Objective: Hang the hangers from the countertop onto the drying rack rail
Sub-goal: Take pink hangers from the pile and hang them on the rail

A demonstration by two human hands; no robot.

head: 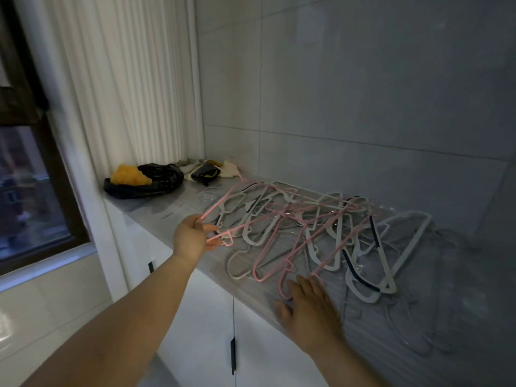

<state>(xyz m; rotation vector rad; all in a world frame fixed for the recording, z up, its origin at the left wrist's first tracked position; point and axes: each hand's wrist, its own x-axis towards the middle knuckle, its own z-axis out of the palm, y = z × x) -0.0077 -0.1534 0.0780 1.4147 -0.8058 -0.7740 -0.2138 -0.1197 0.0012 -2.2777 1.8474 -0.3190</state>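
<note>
Hangers [307, 227] made of thin pink, white and grey wire lie in a big messy pile on the grey stone tabletop [156, 210]. They are all mixed up and lie over each other. Some reach close to the grey tiled wall [363, 93] behind them.

The left hand [192, 238] is at the left end of the pile. Its fingers are curled round one pink wire hanger [226, 238] and hold it a little above the tabletop. The right hand [310, 308] lies flat near the front edge, with its fingers straight. Its fingertips touch the hook end of another pink one.

At the far end of the tabletop sits a shiny black plastic bag [156, 177] with a fluffy orange thing [128, 174] on it. A long white curtain [125, 79] hangs behind that, beside a dark window [28, 177]. White cupboard doors [201, 317] with small black handles are under the tabletop.
</note>
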